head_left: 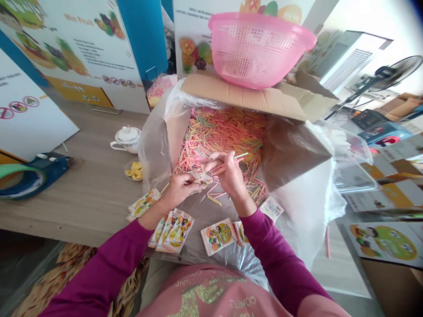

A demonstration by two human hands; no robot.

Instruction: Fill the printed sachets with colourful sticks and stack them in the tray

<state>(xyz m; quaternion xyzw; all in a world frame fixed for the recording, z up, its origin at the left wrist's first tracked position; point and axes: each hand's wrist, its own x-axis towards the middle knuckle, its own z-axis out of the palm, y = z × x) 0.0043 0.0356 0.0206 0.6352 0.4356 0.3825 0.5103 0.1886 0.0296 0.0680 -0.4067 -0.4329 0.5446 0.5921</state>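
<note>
cardboard box at worktop right edge, full of coloured sticks. pink basket on its flap. printed sachets by near edge. over box: left hand fingers pinch small sachet, right hand fingers pinch held sticks.

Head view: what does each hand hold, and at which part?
The left hand pinches a small packet by its edge; the right hand grips a few coloured sticks at their lower part.

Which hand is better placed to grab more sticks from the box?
Probably the right hand: it pinches a few sticks and sits at the near edge of the pile in the box. The left hand is nearer the body, closed on a small packet.
</note>
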